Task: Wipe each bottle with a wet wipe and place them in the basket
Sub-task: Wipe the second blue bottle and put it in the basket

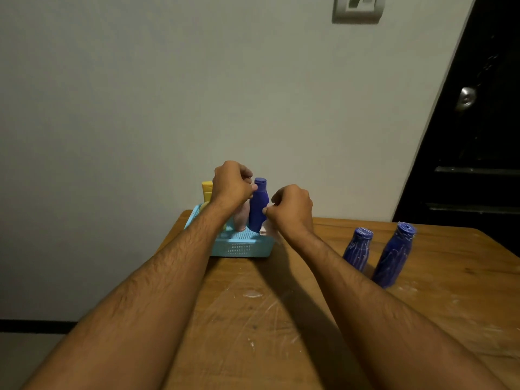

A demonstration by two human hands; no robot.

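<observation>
Light blue perforated basket (241, 247) at the table's far left edge, clean blue bottle (258, 205) upright inside beside a pale pink bottle (242, 218) and yellow bottle (206, 190), crumpled white wipe (267, 228) at the basket's right rim, two white-streaked blue bottles (358, 248) (394, 256) upright, well apart on the right.

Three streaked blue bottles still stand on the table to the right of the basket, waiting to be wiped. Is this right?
Not quite: the head view shows two, not three. One streaked blue bottle and a taller one stand on the table to the right of the basket, waiting to be wiped.
</observation>
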